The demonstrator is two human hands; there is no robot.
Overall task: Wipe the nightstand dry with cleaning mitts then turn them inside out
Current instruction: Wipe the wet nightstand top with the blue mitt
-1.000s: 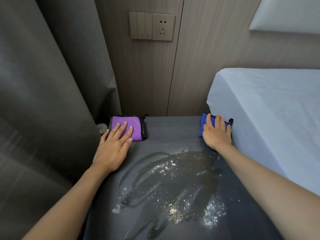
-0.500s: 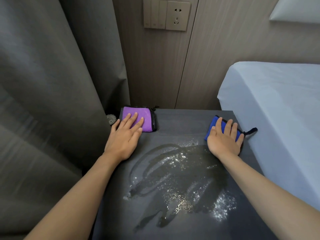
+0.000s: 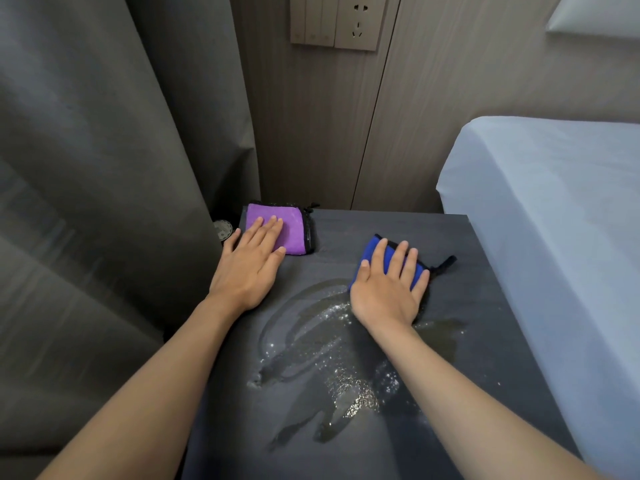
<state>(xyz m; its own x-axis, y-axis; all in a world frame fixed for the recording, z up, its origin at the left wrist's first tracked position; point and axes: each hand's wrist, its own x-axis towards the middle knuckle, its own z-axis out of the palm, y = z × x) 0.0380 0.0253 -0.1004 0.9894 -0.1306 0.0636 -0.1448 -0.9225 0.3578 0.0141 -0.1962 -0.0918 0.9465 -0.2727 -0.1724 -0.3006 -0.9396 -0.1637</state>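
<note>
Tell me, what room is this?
Probably a bedroom: a bed with a pillow stands right beside a dark nightstand, and a curtain hangs on the left.

L hand point(image 3: 247, 268): flat, palm down, fingers straight & together, thumb out to the side. R hand point(image 3: 388, 289): flat, palm down, fingers straight, slightly spread. L forearm point(image 3: 138, 403) & R forearm point(image 3: 485, 403) bare, stretched fwd, angled inward. R hand slightly nearer than L.
</note>
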